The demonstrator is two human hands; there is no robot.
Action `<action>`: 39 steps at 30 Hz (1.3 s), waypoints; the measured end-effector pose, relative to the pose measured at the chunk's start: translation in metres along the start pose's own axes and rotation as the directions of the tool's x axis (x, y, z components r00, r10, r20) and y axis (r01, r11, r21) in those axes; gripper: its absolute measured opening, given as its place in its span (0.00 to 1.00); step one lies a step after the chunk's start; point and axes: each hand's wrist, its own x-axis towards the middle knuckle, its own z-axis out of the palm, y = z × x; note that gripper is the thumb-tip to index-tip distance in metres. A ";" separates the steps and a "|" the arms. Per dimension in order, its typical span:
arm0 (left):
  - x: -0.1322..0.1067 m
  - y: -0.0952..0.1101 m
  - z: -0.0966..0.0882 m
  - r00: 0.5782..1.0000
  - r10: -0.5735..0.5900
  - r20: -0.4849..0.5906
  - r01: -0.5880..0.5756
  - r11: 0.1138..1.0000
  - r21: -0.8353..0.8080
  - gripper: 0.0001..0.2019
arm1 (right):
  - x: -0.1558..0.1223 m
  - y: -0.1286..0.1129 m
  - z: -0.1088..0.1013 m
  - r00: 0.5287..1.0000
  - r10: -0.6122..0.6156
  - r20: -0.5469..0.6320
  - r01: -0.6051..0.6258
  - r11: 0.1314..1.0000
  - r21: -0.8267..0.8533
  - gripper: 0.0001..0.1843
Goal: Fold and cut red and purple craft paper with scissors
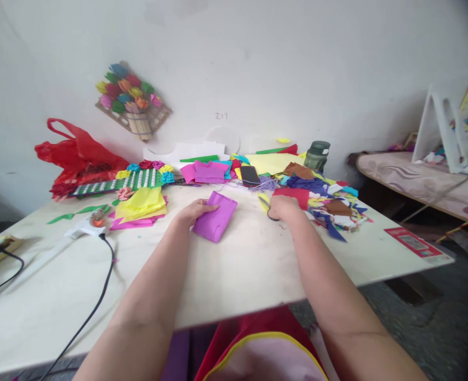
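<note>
My left hand [199,209] pinches the left edge of a folded sheet of purple paper [217,219], thumb on top. The sheet is tilted just above or on the table; which of the two I cannot tell. To the right, my right hand [284,205] is closed on a pair of scissors [264,202], whose blades point up and left and whose dark handle loop shows under the fingers. Beside the blades lies a strip of yellow paper. A red paper piece [297,197] and a heap of coloured scraps [333,206] are close to the right hand.
A phone [250,176], magenta paper [204,172] and a green jar [317,155] stand or lie at the back. On the left are yellow sheets [141,205], a white glue gun [87,225] with a black cord [109,275], and a red bag [81,153]. The table's front edge is near me.
</note>
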 end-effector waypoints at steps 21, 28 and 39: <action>-0.015 -0.015 -0.033 0.994 0.093 -0.054 -0.100 0.985 -0.139 0.16 | 0.037 -0.038 0.019 0.860 -0.486 0.155 0.160 0.546 0.822 0.16; -0.013 -0.013 -0.034 0.994 0.089 -0.056 -0.095 0.988 -0.119 0.18 | 0.027 -0.027 0.017 0.822 -0.525 0.222 0.137 0.560 0.817 0.18; -0.018 -0.012 -0.029 0.996 0.080 -0.044 -0.083 0.994 -0.073 0.19 | 0.025 -0.034 0.018 0.819 -0.523 0.237 0.201 0.648 0.735 0.18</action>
